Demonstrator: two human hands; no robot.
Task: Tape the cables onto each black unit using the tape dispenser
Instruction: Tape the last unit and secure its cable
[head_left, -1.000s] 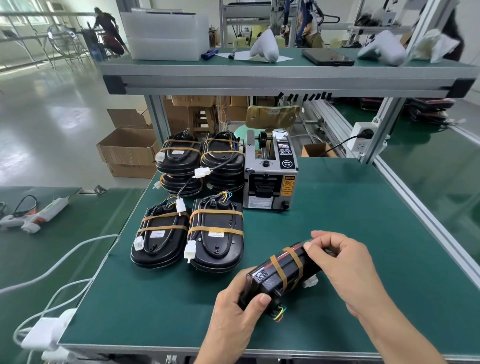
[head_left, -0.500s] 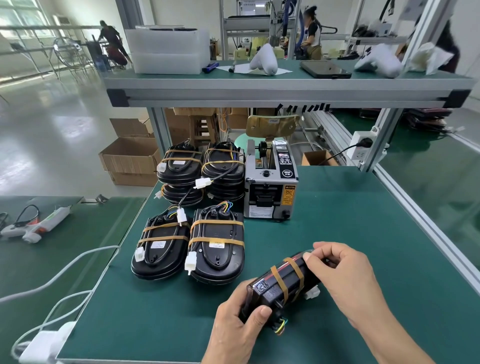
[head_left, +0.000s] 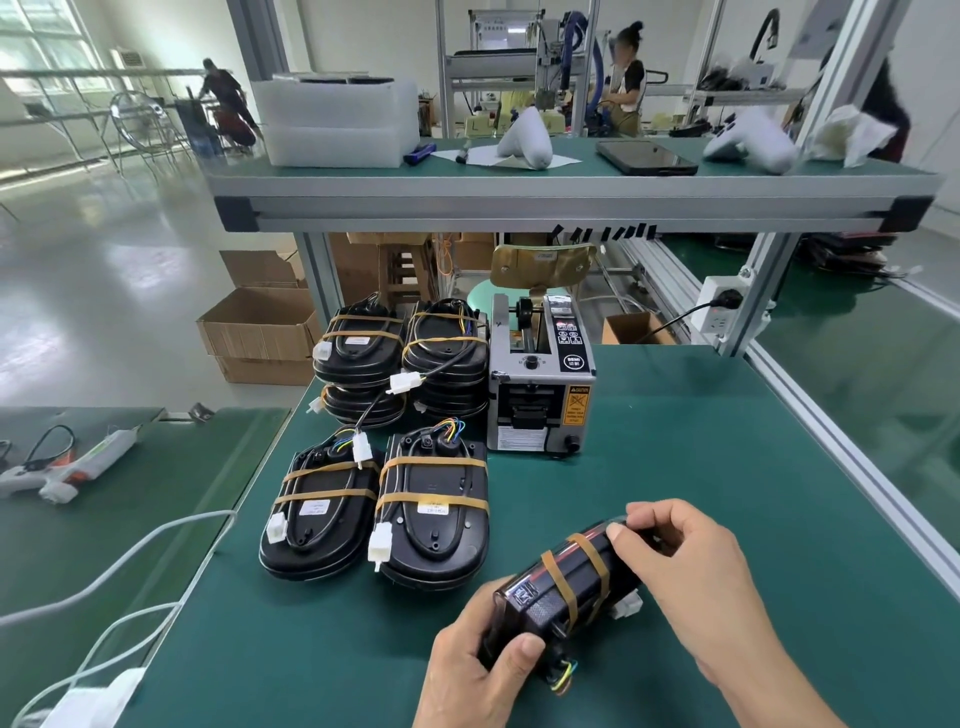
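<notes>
we've got the black unit off the tabletop, in front of the tape dispenser, left hand gripping its near end, right hand pinching the far edge; looks rigid, glossy, likely slippery, so hold the ends, clear of taped cables

1. The scene is brightly and evenly lit; daylight is admitted through windows at upper left.
2. Pale glare is spread over the glossy floor.
3. Only soft, short shadows are cast on the green bench.
4. Straight shelf edges and frame posts are bowed by wide-angle distortion towards the borders.
5. Distant figures are rendered soft.
</notes>
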